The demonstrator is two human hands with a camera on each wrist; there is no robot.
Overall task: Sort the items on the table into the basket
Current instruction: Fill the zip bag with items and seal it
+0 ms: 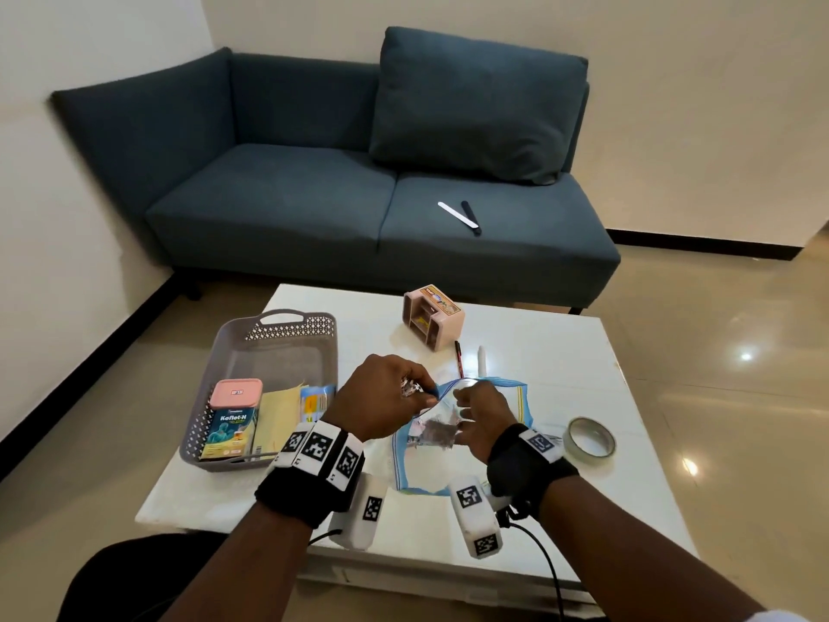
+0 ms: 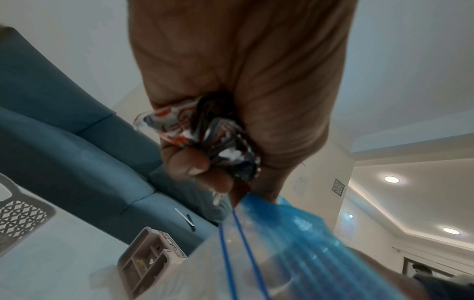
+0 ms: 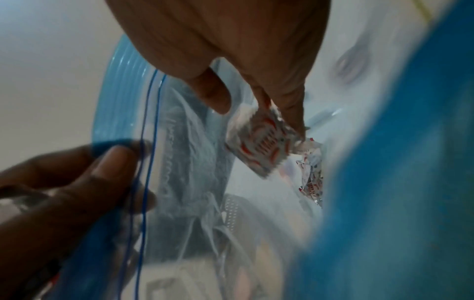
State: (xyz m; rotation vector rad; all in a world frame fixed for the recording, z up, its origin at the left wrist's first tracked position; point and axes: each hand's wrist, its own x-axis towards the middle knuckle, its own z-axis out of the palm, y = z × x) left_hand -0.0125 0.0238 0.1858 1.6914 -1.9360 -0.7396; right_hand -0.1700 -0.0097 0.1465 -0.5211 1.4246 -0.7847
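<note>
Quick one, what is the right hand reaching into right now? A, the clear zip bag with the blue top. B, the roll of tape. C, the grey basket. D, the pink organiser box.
A: the right hand is inside the mouth of the zip bag, putting a small sachet in, while the left hand pinches the bag's blue edge open.

Blurred beyond reading in the right wrist view: print on the sachet [image 3: 261, 142] inside the zip bag [image 3: 179, 162]. Mostly buried in the left hand [image 2: 243, 81]: crumpled sachets [image 2: 205, 138]. Cut off beside the basket [image 1: 224, 352]: knee [image 1: 148, 576].
</note>
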